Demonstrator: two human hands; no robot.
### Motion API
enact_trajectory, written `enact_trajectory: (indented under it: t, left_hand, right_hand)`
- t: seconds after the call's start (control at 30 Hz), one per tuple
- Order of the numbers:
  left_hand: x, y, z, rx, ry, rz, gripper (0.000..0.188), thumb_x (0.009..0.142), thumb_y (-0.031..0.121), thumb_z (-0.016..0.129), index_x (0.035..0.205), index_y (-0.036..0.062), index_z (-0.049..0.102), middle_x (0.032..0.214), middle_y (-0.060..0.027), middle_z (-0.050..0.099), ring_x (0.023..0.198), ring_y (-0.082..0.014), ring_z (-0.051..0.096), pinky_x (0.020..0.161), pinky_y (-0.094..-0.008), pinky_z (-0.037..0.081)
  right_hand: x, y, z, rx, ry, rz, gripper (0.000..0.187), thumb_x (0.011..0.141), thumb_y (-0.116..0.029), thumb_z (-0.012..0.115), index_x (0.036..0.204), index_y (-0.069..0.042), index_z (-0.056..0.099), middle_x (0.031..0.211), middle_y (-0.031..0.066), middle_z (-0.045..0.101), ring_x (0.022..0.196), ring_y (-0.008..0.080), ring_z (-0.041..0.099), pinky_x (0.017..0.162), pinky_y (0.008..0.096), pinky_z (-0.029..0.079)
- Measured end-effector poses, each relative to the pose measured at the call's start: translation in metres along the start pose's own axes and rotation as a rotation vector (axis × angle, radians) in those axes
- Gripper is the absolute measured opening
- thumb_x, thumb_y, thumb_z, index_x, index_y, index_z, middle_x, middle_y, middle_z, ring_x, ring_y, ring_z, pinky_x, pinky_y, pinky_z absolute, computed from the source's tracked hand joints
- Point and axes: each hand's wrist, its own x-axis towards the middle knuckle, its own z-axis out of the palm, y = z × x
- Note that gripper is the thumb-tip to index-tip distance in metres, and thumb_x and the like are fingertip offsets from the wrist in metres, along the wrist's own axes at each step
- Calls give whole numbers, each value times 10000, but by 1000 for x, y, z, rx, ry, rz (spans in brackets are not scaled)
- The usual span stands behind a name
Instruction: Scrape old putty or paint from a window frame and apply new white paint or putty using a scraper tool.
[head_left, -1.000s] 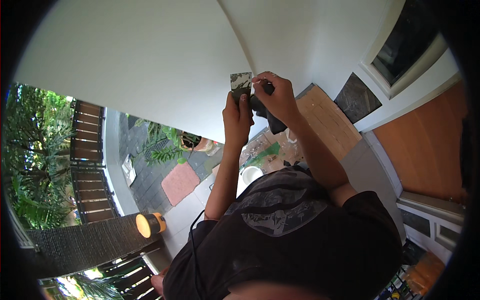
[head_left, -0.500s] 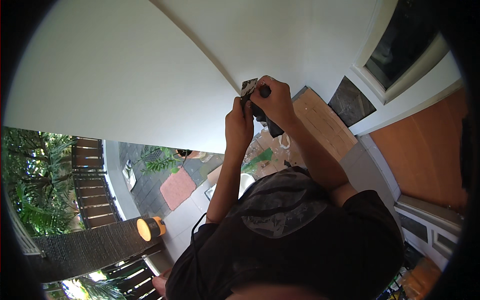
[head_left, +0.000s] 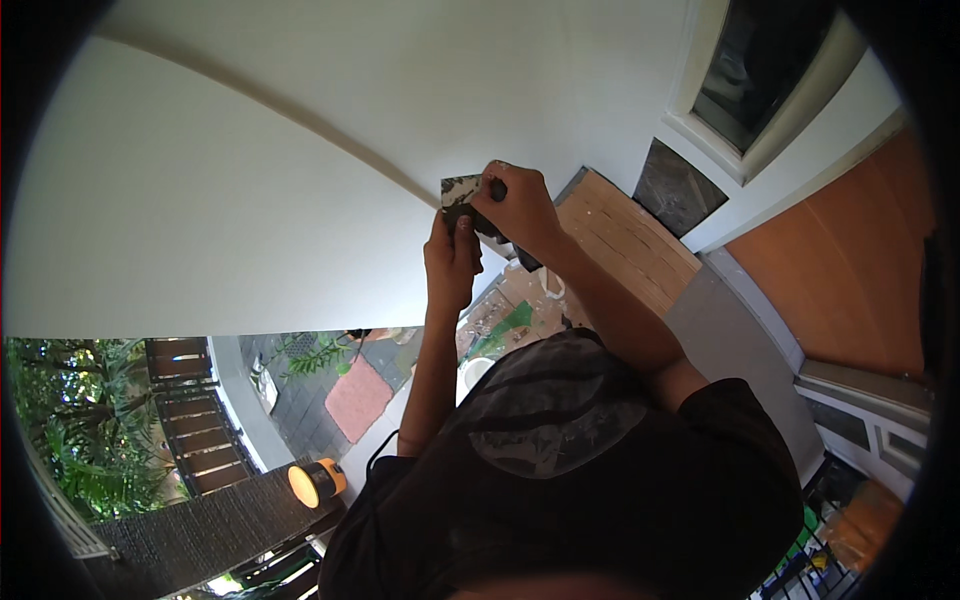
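Observation:
In front of the white wall, both my hands are raised close together. My left hand (head_left: 450, 258) is closed, its thumb against the dark part of a scraper (head_left: 460, 187). The scraper has a flat, roughly rectangular blade smeared white and dark. My right hand (head_left: 522, 205) is closed right beside it, its fingers at the blade's edge. A dark rounded end (head_left: 498, 189) pokes out of this fist; the rest of that thing is hidden. Below my right wrist a dark piece (head_left: 527, 260) shows, and I cannot tell what it belongs to.
A white wall (head_left: 200, 220) with a long edge fills the upper left. Cardboard (head_left: 630, 240) and a paint-spattered sheet (head_left: 495, 325) cover the floor, with a white bucket (head_left: 475, 372). A pink mat (head_left: 358, 400), a plant (head_left: 315, 355) and an orange lamp (head_left: 316, 484) are at left.
Both hands and the scraper have shifted left in the picture as the view turned. The blade now lies more sideways, and my hands are still closed.

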Motion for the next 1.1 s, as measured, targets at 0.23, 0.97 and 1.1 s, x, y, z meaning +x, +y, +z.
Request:
enact_trajectory:
  t: [0.23,0.97,1.1]
  left_hand:
    - [1,-4,4,-175,22,-16,147,978,167,412,995,33,471,544,2,442,409,-62,393,372,-221,323]
    - [-50,-29,-39,239,105,29,178,969,187,422,934,19,470,577,-18,497,461,-84,481,429,-250,402]
    - [-59,-37,-56,233,121,41,187,972,192,413,918,19,459,579,-38,513,457,-97,489,429,-262,406]
  right_hand:
    - [0,5,-4,189,-38,3,19,770,-10,560,778,-4,544,613,58,550,575,73,527,565,236,426]
    - [-37,-16,41,-25,-166,8,113,753,-86,630,793,14,595,679,114,635,617,165,632,604,273,490]
    - [-48,-18,59,11,-152,-32,121,744,-87,638,781,16,588,676,112,633,620,173,632,603,278,491]
